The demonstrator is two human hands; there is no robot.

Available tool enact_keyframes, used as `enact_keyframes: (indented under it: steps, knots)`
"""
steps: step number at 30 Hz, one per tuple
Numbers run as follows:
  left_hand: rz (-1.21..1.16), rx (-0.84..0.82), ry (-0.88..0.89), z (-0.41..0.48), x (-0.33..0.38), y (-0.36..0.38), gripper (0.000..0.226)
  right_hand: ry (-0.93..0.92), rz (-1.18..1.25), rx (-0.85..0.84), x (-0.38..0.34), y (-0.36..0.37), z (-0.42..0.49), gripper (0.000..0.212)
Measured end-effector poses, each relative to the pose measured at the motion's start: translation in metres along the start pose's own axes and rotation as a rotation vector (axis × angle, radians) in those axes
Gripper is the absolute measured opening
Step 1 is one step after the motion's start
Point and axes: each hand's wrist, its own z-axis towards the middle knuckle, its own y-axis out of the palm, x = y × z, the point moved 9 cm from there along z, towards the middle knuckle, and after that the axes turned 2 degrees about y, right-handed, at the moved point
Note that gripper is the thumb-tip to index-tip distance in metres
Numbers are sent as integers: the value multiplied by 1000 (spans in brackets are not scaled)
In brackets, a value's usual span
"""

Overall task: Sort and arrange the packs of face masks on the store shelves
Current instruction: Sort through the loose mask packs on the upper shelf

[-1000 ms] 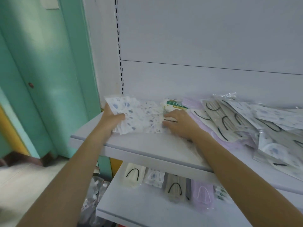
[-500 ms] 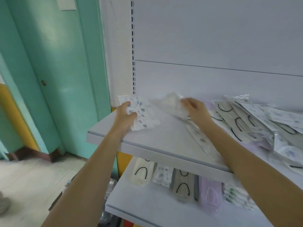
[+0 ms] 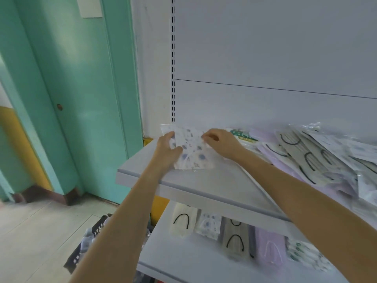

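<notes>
**Teal door to the left, white shelving to the right, one mask pack between two hands**

A teal door (image 3: 81, 119) fills the left side, with a yellow wall band (image 3: 20, 144) past its far edge and a dark brown skirting (image 3: 47, 194) at its foot. Below lies a pale tiled floor (image 3: 40, 231), and on it, near the shelving's corner, a black crate (image 3: 89, 246) whose contents are too blurred to name.

The shelving is white metal: a slotted upright (image 3: 173, 68) runs up beside a plain back panel (image 3: 265, 48).

The upper shelf (image 3: 204, 193) juts out at chest height. At its left end the left hand (image 3: 167, 150) grips the blue-patterned mask pack (image 3: 191, 152) by its left edge, thumb on top. The right hand (image 3: 222, 146) pinches the same pack at its upper right corner with curled fingers. The pack sits low over the shelf, close to the back panel; whether it touches the surface I cannot tell.

Just right of the hands lies a green-labelled pack (image 3: 242, 136). Beyond it a loose heap overlaps: lilac packs (image 3: 263, 137) underneath and grey packs with black ear loops (image 3: 306, 160) on top.

On the lower shelf (image 3: 183, 262) a neat row lies side by side: a cream pack (image 3: 182, 221), a small patterned pack (image 3: 210, 225), a grey pack (image 3: 234, 242), a lilac pack (image 3: 269, 250) and a green-printed pack (image 3: 304, 256).
</notes>
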Motion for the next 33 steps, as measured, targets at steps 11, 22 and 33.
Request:
enact_keyframes:
  steps: [11,22,33]
  knots:
    - [94,80,-36,8,-11,-5,47,147,-586,-89,30,26,26,35]
    - [-15,157,-29,-7,8,-14,50,-67,22,398,-37,-15,-21,28]
    - [-169,120,217,-74,47,-13,83,9,393,51,-45,-11,-99,68]
